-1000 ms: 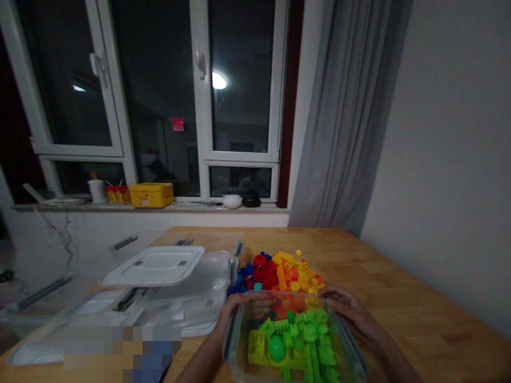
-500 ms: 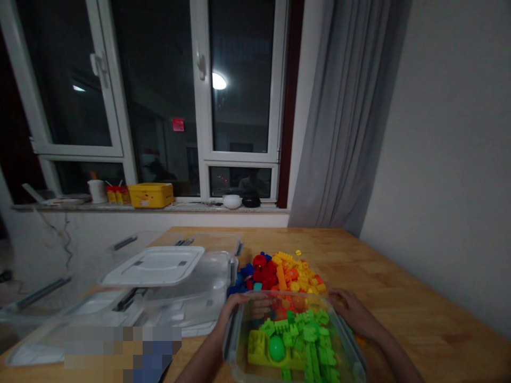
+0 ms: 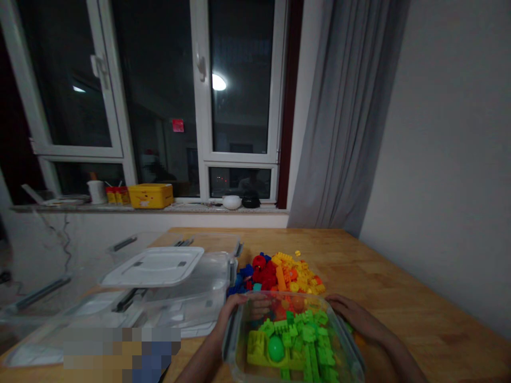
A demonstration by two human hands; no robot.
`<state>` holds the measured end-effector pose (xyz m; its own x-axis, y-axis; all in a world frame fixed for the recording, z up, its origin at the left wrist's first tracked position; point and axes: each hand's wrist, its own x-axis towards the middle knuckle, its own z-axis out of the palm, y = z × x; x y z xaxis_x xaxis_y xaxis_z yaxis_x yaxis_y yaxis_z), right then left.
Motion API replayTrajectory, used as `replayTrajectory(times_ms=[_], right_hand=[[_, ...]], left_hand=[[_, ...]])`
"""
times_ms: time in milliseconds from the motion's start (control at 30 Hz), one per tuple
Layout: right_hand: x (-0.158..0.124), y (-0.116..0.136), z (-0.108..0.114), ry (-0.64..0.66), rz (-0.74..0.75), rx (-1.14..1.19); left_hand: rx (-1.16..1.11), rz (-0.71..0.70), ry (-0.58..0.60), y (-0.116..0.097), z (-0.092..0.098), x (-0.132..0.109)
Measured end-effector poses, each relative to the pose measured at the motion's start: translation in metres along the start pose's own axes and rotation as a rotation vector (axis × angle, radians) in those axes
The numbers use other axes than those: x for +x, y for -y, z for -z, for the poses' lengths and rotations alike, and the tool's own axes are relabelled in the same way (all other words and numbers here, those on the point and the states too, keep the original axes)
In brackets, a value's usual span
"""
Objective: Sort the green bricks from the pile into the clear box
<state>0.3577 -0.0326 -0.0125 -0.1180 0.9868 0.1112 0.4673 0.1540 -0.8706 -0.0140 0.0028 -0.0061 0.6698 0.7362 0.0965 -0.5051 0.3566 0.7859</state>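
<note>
Clear box (image 3: pixel 342 354): positioned directly before me at the near side of the wooden table (image 3: pixel 403 290), with grey clips (image 3: pixel 232 334) along its two sides. Whether a lid covers it I cannot tell. Contents seen through the plastic: bright green blocks (image 3: pixel 309 332), mostly towards the right of the box; a green egg-shaped piece (image 3: pixel 275 348) left of its middle; a yellow-green studded piece (image 3: pixel 255 346) beside the egg.

My left hand (image 3: pixel 228 311) is curled about the far left corner of the clear box and has hold of it, fingers showing through the far wall. My right hand (image 3: pixel 353 313) is at the far right corner, half open with fingers bent, the fingertips at the edge; whether it grips I cannot tell.

Just beyond the box lies a heap of loose pieces: blue (image 3: pixel 241 282) at its left, red (image 3: pixel 265 274) and orange (image 3: pixel 281 279) in the middle, yellow (image 3: pixel 305 274) at its right. One small yellow piece (image 3: pixel 297 253) lies apart on the far side.

Left of the box are several transparent containers (image 3: pixel 191 298) and a white lid (image 3: pixel 154 266).

Well beyond the box runs a windowsill (image 3: pixel 195 209) bearing a yellow case (image 3: pixel 150 196), a white bowl (image 3: pixel 232 202) and a black bowl (image 3: pixel 251 200). A grey curtain (image 3: pixel 335 133) hangs beyond the box, to its right.
</note>
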Motion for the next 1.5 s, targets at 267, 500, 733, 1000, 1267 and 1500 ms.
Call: replayTrajectory(times_ms=[267,500,733,1000,1267,1500], right_hand=[[-0.001,-0.022,0.003,0.067,0.035,0.072],[0.001,-0.024,0.000,0.091,0.023,0.024],[0.002,-0.028,-0.001,0.115,0.001,0.047],[0.001,-0.018,-0.001,0.014,-0.006,-0.056],[0.000,-0.004,0.005,-0.128,0.021,-0.070],[0.000,-0.008,0.008,-0.165,-0.005,-0.098]], left_hand=[[0.017,-0.001,-0.021,-0.002,-0.003,-0.001],[0.007,0.008,0.043,-0.003,-0.001,0.001],[0.013,0.003,0.118,-0.001,0.008,0.004],[0.026,0.007,0.064,-0.002,0.005,0.003],[0.013,0.006,0.048,-0.004,0.001,0.001],[0.030,-0.005,0.069,-0.006,-0.006,-0.001]])
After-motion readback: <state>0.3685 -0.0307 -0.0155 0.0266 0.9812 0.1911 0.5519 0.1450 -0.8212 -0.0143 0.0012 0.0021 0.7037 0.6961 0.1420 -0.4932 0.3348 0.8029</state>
